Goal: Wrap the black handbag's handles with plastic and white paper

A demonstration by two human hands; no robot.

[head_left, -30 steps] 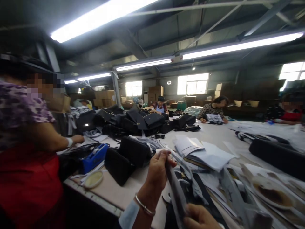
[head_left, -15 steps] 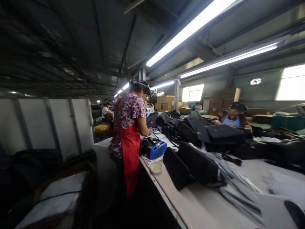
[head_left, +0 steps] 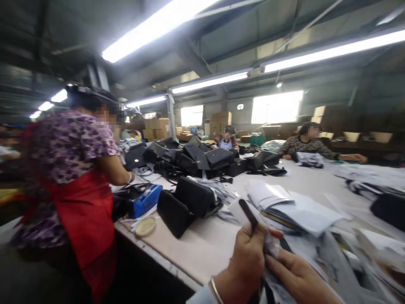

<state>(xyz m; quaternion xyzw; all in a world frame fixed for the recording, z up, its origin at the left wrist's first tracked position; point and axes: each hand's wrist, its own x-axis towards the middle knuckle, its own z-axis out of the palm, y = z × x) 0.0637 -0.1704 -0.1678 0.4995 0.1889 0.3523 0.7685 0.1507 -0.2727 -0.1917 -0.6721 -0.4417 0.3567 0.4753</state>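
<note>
In the frame's lower right, the left hand [head_left: 248, 257] clamps a flat, round-tipped dark strap [head_left: 247, 212]; the right hand [head_left: 295, 272] pinches crumpled translucent film [head_left: 273, 243] beside it. Mid-frame sits a boxy black bag [head_left: 195, 197], left of smooth white paper sheets [head_left: 308, 211].

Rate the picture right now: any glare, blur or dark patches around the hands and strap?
Head view: windows and tube lights burn out white; head view: left hand, right hand and strap are recognizable, though fine edges are soft; head view: the lower right corner smears, and deep shadow hides whatever is under the table.
</note>
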